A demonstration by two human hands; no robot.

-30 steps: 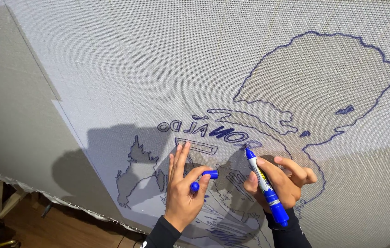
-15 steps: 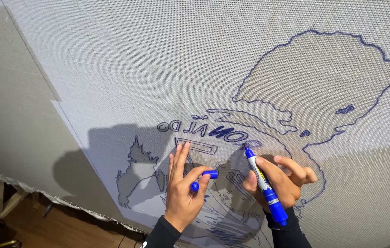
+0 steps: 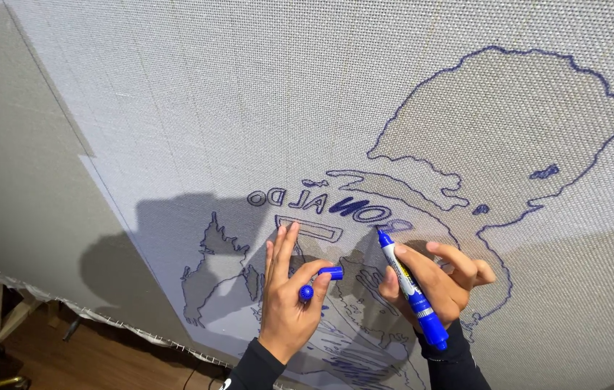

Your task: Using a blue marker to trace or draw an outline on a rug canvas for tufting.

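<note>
- Right hand (image 3: 433, 278) grips a blue marker (image 3: 408, 289), its tip touching the woven canvas (image 3: 213, 108).
- Left hand (image 3: 289, 296) pinches the blue marker cap (image 3: 319, 280), fingers flat on the canvas.

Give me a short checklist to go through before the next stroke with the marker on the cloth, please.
1. Marker gripped in right hand: ok.
2. Tip on the cloth, at the blue outline: ok, it seems to touch.
3. Cap off and kept in left hand: ok.
4. Left fingers flat on the cloth, steadying it: ok.
5. Line ahead of the tip free of the hands: ok; shadows dim the lower drawing.
6. Ink enough in the marker: cannot tell.
</note>
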